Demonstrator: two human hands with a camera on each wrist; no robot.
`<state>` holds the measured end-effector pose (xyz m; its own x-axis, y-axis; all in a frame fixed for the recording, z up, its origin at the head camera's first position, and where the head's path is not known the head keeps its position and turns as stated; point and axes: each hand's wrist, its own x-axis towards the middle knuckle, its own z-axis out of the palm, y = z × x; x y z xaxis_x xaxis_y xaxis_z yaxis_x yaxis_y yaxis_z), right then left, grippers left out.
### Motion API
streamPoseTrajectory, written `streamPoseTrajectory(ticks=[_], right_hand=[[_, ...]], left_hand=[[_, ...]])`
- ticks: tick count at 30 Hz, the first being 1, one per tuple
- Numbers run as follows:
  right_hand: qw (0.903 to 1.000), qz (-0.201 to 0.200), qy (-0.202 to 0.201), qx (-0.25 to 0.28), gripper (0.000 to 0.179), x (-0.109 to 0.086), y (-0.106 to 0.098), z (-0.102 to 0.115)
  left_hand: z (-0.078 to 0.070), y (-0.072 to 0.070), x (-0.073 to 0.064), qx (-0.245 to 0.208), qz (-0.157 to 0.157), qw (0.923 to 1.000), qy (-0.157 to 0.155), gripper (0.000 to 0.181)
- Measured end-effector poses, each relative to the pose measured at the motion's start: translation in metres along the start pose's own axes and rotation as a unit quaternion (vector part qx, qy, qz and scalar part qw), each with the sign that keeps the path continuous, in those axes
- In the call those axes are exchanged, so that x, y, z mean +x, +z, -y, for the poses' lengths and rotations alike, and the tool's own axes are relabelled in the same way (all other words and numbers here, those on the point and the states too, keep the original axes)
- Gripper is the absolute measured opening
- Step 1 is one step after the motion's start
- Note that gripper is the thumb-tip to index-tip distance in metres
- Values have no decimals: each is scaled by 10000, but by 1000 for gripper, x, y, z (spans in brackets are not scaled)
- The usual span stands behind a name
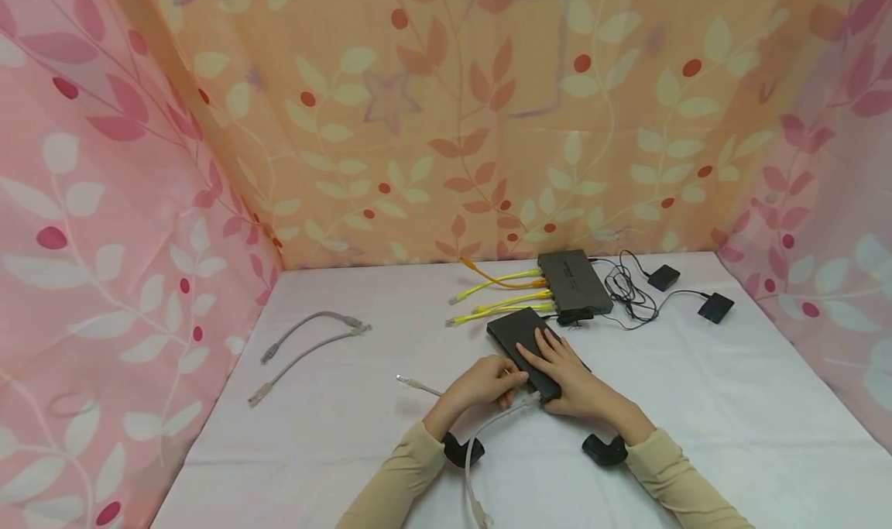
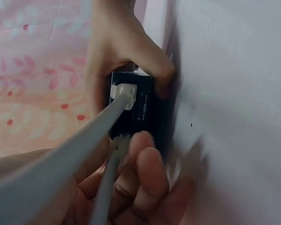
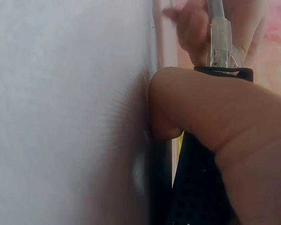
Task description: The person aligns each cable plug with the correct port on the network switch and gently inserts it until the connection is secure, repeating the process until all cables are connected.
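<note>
A black network switch (image 1: 512, 331) lies on the table. My right hand (image 1: 567, 374) grips it, fingers spread across its top and thumb at the near side edge. A grey network cable (image 1: 481, 444) is plugged into a port on its near end, its clear plug (image 2: 126, 93) seated there. My left hand (image 1: 481, 382) holds a second grey cable by its plug (image 2: 118, 146) right at the same end face, beside the first. That cable's other end (image 1: 411, 382) points left from under the left wrist. The fingers partly hide the ports.
Behind the switch stands a larger dark network switch (image 1: 574, 281) with several yellow and orange cables (image 1: 498, 310). Two black power adapters (image 1: 664, 277) with tangled cords (image 1: 630, 293) lie at the right. Two grey cables (image 1: 307, 358) lie at the left. Patterned curtains (image 1: 446, 126) enclose the table.
</note>
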<state>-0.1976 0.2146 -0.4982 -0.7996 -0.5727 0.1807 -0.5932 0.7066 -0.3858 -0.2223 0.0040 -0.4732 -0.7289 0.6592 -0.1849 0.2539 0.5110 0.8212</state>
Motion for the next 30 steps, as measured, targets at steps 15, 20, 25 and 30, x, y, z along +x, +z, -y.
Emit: streamPoseTrajectory(ticks=[15, 20, 25, 30], right_hand=[[9998, 168, 96, -80, 99, -1, -2, 1], [9998, 173, 85, -72, 100, 0, -2, 3], [9996, 216, 133, -89, 101, 0, -3, 4], [9996, 244, 123, -79, 102, 0, -1, 3]], left_hand=[[8, -35, -11, 723, -527, 9959, 135, 25], [16, -51, -21, 832, -798, 9933, 54, 23], [26, -64, -31, 949, -1088, 9895, -66, 21], [35, -75, -41, 1046, -1482, 9829, -326, 18]])
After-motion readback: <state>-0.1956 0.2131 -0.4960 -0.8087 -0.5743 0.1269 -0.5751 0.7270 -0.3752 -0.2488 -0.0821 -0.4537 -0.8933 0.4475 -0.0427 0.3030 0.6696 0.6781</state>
